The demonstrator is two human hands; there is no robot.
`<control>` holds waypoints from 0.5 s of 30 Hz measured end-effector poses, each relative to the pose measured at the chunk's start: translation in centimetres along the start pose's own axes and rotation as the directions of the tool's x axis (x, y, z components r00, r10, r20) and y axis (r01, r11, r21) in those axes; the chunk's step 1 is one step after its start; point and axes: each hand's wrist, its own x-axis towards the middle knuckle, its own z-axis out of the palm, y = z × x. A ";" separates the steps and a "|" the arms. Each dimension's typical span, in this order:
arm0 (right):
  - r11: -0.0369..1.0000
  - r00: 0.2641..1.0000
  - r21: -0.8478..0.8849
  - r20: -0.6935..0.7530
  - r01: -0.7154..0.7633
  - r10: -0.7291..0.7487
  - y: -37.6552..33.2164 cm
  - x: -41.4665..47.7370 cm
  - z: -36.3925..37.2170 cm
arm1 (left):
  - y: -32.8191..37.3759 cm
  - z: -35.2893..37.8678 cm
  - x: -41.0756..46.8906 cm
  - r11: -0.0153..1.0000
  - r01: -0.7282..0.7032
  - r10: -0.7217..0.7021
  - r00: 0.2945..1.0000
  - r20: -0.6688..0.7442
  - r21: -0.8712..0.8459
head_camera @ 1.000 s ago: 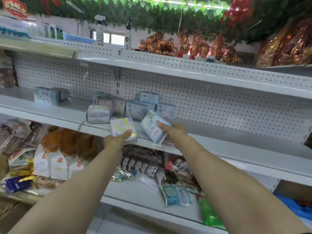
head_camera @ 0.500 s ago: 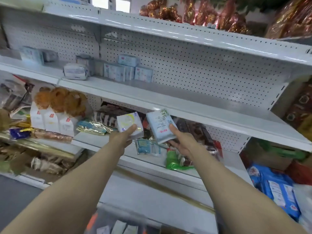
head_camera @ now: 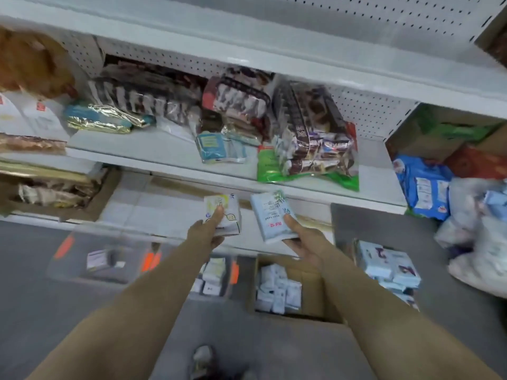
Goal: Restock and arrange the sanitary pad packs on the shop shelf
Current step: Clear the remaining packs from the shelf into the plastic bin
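My left hand (head_camera: 206,231) grips a small white pad pack with a yellow-green print (head_camera: 226,215), thumb laid across its front. A taller pale blue pad pack with a leaf print and red label (head_camera: 270,215) is held by my right hand (head_camera: 299,239), thumb on its lower face. Both packs hang in front of the lowest shelf (head_camera: 170,157), above the floor. Below them an open cardboard box (head_camera: 310,272) holds several white and blue pad packs (head_camera: 278,292). The upper shelf with the arranged pads is out of view.
The low shelf carries snack bags (head_camera: 315,138) and a green pouch (head_camera: 267,167). On the grey floor stand clear bins with orange clips (head_camera: 93,261), a stack of light blue packs (head_camera: 389,266) and, at right, blue bags (head_camera: 424,185) and white sacks (head_camera: 482,242). My foot (head_camera: 203,360) shows below.
The view has tilted down from the pad shelf to the floor boxes. Both hands have come down and back from the shelf, each still holding its pack.
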 end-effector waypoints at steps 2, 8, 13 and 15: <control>0.998 0.996 -0.013 -0.052 -0.068 0.067 3.1 1.8 -1.6 | -3.1 -0.6 1.5 0.999 0.041 -0.041 0.999 0.018 0.010; 0.984 0.970 0.067 -0.165 -0.167 0.176 13.1 8.3 -5.6 | -13.1 -3.8 7.7 0.982 0.190 -0.190 0.981 -0.049 -0.005; 0.963 0.925 0.126 -0.273 -0.238 0.265 20.3 14.6 -8.3 | -21.4 -6.4 13.7 0.958 0.287 -0.287 0.947 -0.147 -0.016; 0.960 0.916 0.139 -0.291 -0.244 0.275 22.6 17.4 -9.0 | -23.9 -7.2 16.5 0.950 0.311 -0.310 0.930 -0.198 -0.025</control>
